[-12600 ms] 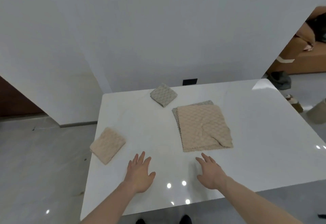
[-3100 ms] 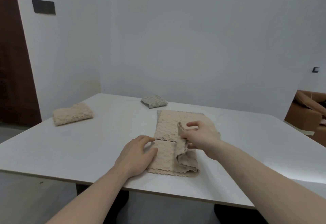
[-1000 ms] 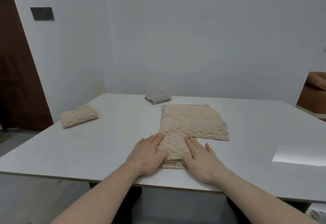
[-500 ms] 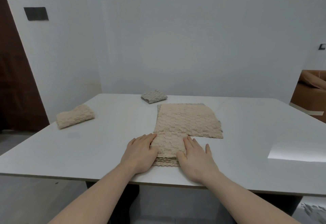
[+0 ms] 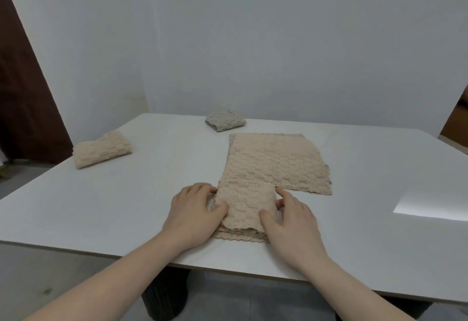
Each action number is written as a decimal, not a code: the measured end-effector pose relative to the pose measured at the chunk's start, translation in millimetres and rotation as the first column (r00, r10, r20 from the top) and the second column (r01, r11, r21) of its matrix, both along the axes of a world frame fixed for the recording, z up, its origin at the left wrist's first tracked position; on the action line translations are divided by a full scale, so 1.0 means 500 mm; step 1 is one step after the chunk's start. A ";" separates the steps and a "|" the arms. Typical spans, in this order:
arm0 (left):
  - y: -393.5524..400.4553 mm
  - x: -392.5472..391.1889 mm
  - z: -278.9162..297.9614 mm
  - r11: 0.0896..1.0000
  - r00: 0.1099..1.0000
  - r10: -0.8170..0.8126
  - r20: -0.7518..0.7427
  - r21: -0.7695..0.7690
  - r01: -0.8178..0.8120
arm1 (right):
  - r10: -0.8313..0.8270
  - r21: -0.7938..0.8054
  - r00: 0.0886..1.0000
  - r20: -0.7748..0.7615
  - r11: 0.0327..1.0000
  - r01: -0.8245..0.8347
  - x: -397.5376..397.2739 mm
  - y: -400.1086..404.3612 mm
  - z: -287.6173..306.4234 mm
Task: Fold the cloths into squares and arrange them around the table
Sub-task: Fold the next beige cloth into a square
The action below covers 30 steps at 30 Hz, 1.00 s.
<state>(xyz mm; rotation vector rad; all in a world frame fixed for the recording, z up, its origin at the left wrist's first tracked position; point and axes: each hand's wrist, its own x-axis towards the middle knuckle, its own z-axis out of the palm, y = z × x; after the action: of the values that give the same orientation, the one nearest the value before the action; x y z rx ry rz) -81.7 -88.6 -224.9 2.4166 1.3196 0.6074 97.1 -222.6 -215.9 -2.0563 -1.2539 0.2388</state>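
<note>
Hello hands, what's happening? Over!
Left hand, right hand both gripping folded beige cloth. Unfolded cloths touch it behind. Nothing blocking.

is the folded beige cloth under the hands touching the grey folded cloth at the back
Apart. The head view shows bare table between the beige cloth and the grey cloth.

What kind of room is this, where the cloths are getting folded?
Probably a room in a home, maybe a dining area. There is a big white table by a plain white wall, a dark brown door on the left, and what may be a brown sofa at the right edge.
</note>
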 end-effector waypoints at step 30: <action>-0.110 0.025 0.256 0.676 0.985 0.141 0.101 -0.737 -0.021 | -0.283 -0.487 0.697 -0.659 0.867 -0.109 -0.020 -0.029 0.310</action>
<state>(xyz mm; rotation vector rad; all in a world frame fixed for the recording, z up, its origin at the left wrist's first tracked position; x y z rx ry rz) -69.4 -143.6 -97.0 1.6166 1.2813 0.1910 86.9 -237.0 -60.8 -2.0720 -0.6116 1.3103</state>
